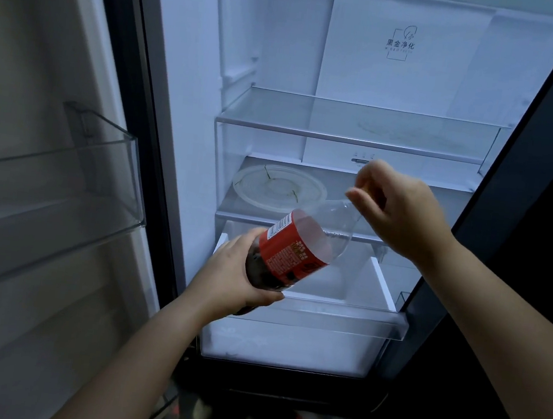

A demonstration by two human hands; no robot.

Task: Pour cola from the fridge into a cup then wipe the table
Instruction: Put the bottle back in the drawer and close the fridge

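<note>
A cola bottle (298, 246) with a red label is tilted in front of the open fridge (346, 127), neck up to the right. Dark cola fills its lower part. My left hand (236, 273) grips the bottle's base from below. My right hand (398, 213) closes its fingers round the neck and cap, which are hidden under them. No cup or table is in view.
A round plastic lid or dish (279, 189) lies on the fridge's lower glass shelf. Below it a white drawer (362, 288) stands pulled out. The open door at left carries a clear bin (64, 185). A dark door edge (510, 201) stands on the right.
</note>
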